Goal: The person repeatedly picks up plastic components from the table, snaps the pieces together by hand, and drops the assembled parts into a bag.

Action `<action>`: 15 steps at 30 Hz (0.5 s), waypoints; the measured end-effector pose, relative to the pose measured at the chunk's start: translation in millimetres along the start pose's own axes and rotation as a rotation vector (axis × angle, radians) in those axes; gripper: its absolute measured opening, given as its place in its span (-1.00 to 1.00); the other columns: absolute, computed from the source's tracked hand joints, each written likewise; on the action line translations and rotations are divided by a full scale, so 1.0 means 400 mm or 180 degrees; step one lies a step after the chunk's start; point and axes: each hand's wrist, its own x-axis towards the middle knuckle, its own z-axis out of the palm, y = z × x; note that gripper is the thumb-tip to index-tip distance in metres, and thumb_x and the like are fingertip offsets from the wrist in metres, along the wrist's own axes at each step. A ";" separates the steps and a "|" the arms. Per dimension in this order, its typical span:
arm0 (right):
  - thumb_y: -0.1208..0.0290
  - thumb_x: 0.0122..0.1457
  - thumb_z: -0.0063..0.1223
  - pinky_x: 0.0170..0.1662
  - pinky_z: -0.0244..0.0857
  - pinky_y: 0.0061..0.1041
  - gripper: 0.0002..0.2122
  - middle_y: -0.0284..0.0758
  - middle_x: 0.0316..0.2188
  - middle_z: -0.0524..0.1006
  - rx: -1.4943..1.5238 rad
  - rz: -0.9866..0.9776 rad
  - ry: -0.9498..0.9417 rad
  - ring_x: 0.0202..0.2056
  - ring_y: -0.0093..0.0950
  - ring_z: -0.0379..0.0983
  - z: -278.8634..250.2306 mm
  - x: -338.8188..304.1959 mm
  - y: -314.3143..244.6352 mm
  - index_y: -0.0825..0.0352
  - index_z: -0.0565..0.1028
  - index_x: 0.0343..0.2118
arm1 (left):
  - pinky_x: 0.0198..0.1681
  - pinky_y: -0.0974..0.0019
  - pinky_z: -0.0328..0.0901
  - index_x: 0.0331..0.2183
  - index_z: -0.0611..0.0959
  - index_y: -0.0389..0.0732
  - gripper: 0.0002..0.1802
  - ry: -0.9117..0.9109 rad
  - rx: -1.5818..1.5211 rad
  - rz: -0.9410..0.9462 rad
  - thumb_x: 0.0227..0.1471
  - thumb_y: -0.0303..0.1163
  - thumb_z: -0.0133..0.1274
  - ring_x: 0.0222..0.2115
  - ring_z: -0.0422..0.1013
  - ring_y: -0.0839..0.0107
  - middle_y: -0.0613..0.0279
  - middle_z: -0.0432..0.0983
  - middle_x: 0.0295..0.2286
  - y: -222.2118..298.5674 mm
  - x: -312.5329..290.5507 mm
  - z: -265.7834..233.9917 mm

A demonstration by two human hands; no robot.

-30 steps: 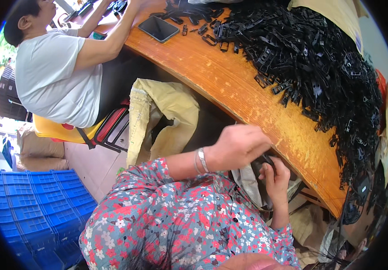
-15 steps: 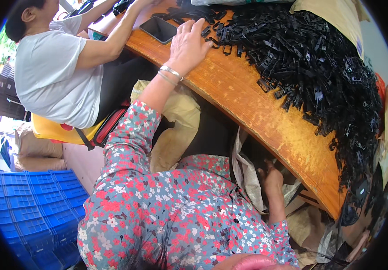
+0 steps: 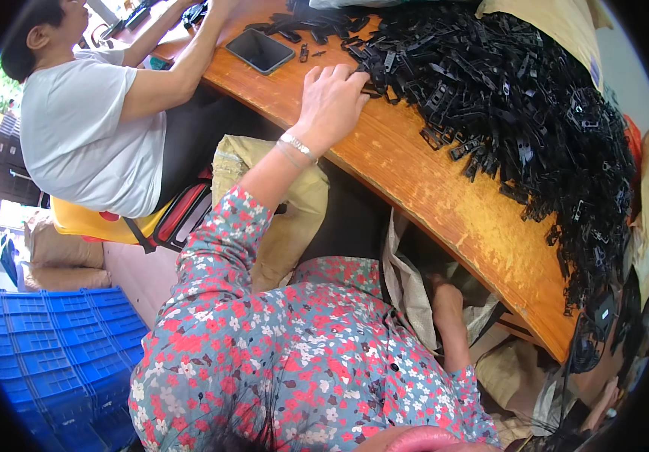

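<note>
My left hand [image 3: 332, 103] lies palm down on the wooden table [image 3: 407, 177], its fingers bent and slightly apart at the near edge of a big heap of small black plastic clip-like parts [image 3: 482, 90]. The fingertips are beside or touching a few of those parts; whatever is under the palm is hidden. Below the table's near edge, my right hand [image 3: 445, 297] is down by the mouth of a pale woven sack [image 3: 409, 282]. Its fingers are mostly hidden there, and I cannot tell what they touch.
A dark phone-like slab [image 3: 260, 50] lies left of my left hand, with a loose black part [image 3: 304, 53] beside it. A person in a white shirt [image 3: 91, 128] works at the far left. Blue crates [image 3: 53, 354] stand at lower left; a tan sack [image 3: 294, 203] hangs under my left arm.
My left hand has moved right and a little nearer, along the heap's edge, exposing a loose part beside the dark slab. The right hand's fingers have gone further out of sight at the sack.
</note>
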 end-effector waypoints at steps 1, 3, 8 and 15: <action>0.60 0.18 -0.05 -0.06 0.47 -0.05 -0.63 0.07 -0.17 0.64 -0.0094 -0.0100 -0.0075 -0.14 0.04 0.61 0.003 0.004 -0.001 0.29 0.56 0.05 | 0.21 -0.02 0.20 -0.05 0.69 -0.11 -0.65 -0.0003 -0.0010 0.0010 0.11 -0.28 0.22 0.04 0.43 0.09 0.12 0.57 -0.09 0.015 -0.012 -0.012; 0.56 0.21 -0.06 -0.06 0.45 -0.05 -0.67 0.10 -0.18 0.63 -0.0025 -0.0163 0.0026 -0.13 0.06 0.60 0.011 0.003 0.000 0.29 0.56 0.03 | 0.17 0.00 0.23 -0.09 0.69 -0.11 -0.68 -0.0148 -0.0167 0.0105 0.08 -0.31 0.24 0.00 0.44 0.10 0.16 0.56 -0.12 0.039 -0.035 -0.028; 0.52 0.25 -0.08 -0.09 0.43 -0.03 -0.71 0.12 -0.23 0.62 -0.0038 -0.0172 0.0045 -0.14 0.08 0.59 0.013 0.002 -0.002 0.29 0.55 0.00 | 0.16 0.00 0.26 -0.09 0.67 -0.13 -0.66 0.0368 -0.0748 0.0188 0.07 -0.29 0.25 0.04 0.42 0.03 0.06 0.54 -0.03 0.047 -0.022 -0.030; 0.51 0.25 -0.09 -0.15 0.44 0.00 -0.76 0.12 -0.31 0.62 -0.0119 -0.0241 0.0046 -0.20 0.08 0.60 0.023 0.005 -0.008 0.35 0.53 -0.06 | 0.29 -0.04 0.20 0.18 0.54 -0.08 -0.40 0.0470 -0.0554 0.0233 0.19 -0.02 0.15 0.25 0.24 -0.09 -0.06 0.38 0.20 -0.035 0.135 0.091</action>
